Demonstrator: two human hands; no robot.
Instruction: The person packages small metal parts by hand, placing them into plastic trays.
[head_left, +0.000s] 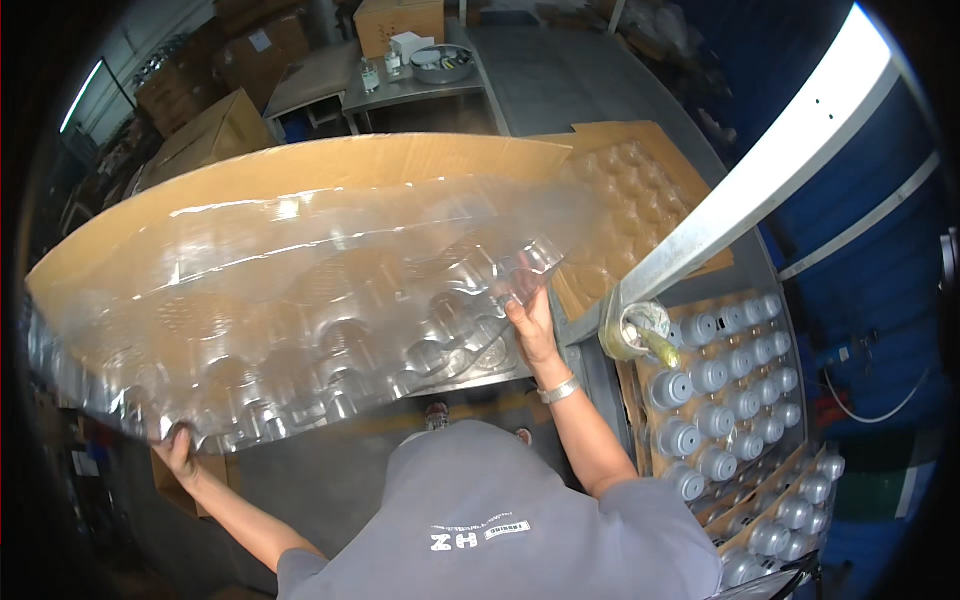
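Observation:
A large clear plastic blister tray (pixel 345 340) with rows of moulded cups stretches tilted across the view between my two hands. My left hand (pixel 178 455) is closed on its near left corner, thumb showing at the rim. At the right end, my right hand (pixel 532 325) grips the tray's edge, its fingers partly seen through the plastic. Just behind the tray rises brown cardboard (pixel 380 153); whether it is a loose sheet or a box wall I cannot tell.
Right of me, grey round caps (pixel 710 375) stand in rows on cardboard. Another clear tray (pixel 630 200) lies on cardboard on the conveyor-like table (pixel 560 80). A white metal post (pixel 770 170) slants close by my right hand. Bottles and a round pan (pixel 442 66) stand on the far table.

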